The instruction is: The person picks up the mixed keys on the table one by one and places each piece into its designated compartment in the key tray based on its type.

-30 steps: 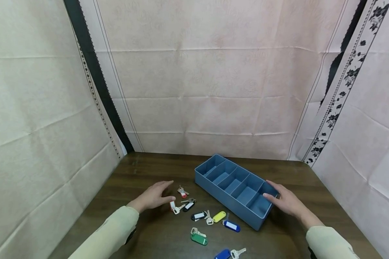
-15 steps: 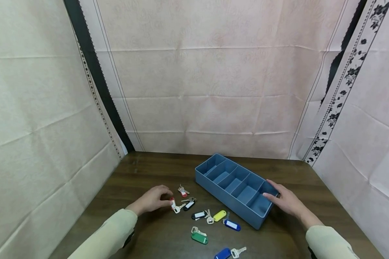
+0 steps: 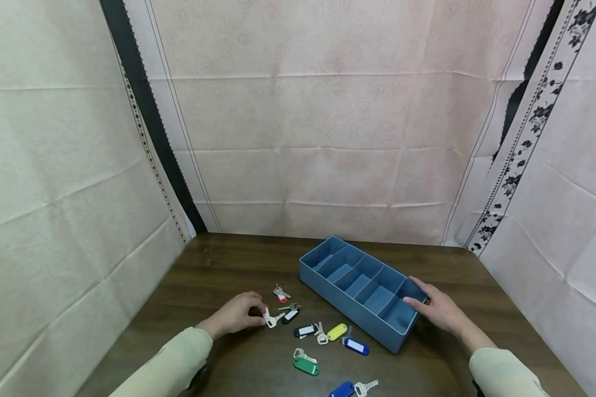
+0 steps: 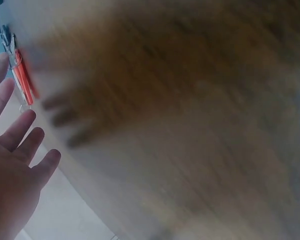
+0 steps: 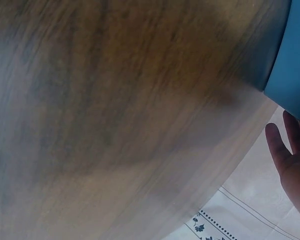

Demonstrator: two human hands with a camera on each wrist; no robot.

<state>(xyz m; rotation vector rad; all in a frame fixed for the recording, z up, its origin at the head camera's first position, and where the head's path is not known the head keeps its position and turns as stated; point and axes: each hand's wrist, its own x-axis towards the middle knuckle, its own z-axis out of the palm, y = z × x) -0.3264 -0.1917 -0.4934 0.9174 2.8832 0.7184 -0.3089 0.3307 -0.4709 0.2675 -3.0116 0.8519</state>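
Head view: here's the red-tagged key (image 3: 271, 318), at the left of the cluster on the brown surface (image 3: 243, 259), right at the fingertips of your left hand (image 3: 235, 315), which cover most of its tag. Pinching it? Can't tell; left wrist shows your fingers spread, red plastic near the tips. Just right of it lies a black-tagged key (image 3: 289, 316), and farther back, a second red-tagged key (image 3: 282, 299). Sweep right and towards you: another black tag (image 3: 306, 330), a yellow tag (image 3: 336, 331), a blue tag (image 3: 356, 346). Nearer you, a green tag (image 3: 305, 366); at the bottom edge, a second blue tag (image 3: 342, 389). Across on the right, your right hand (image 3: 439, 309) grips the back corner of the angled, five-compartment blue box (image 3: 350, 310), thumb over the rim, fingers outside. Behind it all hangs creased, pale cloth (image 3: 328, 154).
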